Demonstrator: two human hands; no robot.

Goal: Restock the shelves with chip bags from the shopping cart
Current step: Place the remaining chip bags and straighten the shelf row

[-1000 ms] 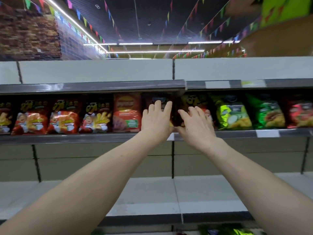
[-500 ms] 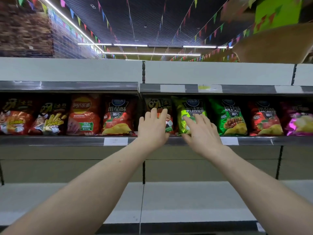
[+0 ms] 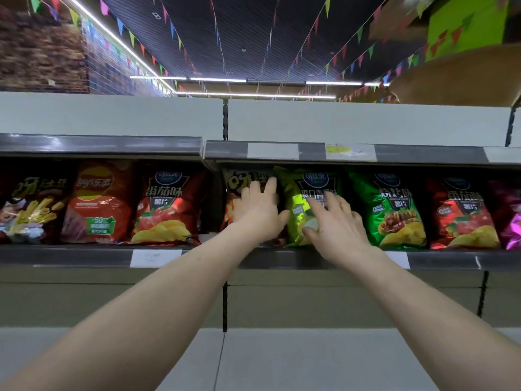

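The lime-green chip bag point(image 3: 296, 213) stood upright at the front edge of the shelf point(image 3: 282, 261), glossy crinkled foil puffed like a pillow. The right hand point(image 3: 335, 221) lay flat on it, fingers straight and spread, and the left hand point(image 3: 259, 213) pressed likewise on the dark orange-lettered bag point(image 3: 239, 184) beside it. The step seemed to be squaring placed bags into the row, which probably needed only a light push, since slick air-filled film slides
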